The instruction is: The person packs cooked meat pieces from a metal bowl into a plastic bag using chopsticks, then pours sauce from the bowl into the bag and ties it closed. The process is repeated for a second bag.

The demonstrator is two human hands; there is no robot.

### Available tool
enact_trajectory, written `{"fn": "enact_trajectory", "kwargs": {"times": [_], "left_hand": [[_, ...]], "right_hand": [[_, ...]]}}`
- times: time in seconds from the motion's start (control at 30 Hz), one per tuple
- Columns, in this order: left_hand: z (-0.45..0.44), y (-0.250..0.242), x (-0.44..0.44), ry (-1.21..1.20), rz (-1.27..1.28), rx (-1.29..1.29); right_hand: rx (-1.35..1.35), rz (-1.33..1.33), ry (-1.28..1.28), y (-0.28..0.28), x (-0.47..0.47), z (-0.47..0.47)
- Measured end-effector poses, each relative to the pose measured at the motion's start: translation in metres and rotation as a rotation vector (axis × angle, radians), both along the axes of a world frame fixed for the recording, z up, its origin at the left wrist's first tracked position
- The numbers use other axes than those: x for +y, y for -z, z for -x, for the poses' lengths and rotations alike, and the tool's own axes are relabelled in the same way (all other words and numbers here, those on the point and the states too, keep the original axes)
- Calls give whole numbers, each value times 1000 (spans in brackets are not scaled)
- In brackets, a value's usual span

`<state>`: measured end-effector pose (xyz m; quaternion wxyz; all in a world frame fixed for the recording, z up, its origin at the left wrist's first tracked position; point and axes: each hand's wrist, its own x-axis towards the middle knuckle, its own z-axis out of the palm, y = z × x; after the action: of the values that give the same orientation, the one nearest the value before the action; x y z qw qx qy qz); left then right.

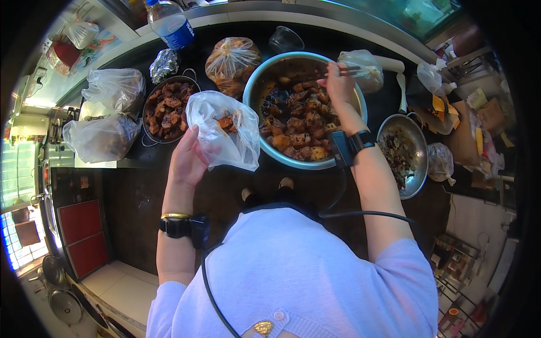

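Observation:
My left hand grips a clear plastic bag by its side, and a few reddish-brown chunks of food show inside it. Chopsticks are held in my right hand over the far right part of a large metal basin. Their tips reach toward the basin's far side, where I cannot tell whether they pinch anything. Braised meat chunks in dark sauce fill much of the basin. Left of the bag stands a smaller two-handled metal pan heaped with browned meat pieces.
Behind the pan are a foil bundle and a Pepsi bottle. A knotted food bag and a clear plastic bowl stand farther back. Filled bags sit left. A metal bowl with scraps is beside my right forearm, near a cable.

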<state>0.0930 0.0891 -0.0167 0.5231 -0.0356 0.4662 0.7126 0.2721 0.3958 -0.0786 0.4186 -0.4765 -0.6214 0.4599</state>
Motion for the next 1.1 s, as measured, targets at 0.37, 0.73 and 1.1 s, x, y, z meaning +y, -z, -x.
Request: {"fn": "enact_trajectory", "kwargs": {"times": [0.37, 0.73, 1.1], "left_hand": [[22, 20, -17, 89, -243, -124], [10, 8, -10, 39, -181, -61], [21, 17, -3, 39, -200, -44]], "right_hand": [[63, 76, -125, -6, -14, -17], [315, 416, 165, 19, -18, 9], [692, 729, -76, -34, -88, -23]]}}
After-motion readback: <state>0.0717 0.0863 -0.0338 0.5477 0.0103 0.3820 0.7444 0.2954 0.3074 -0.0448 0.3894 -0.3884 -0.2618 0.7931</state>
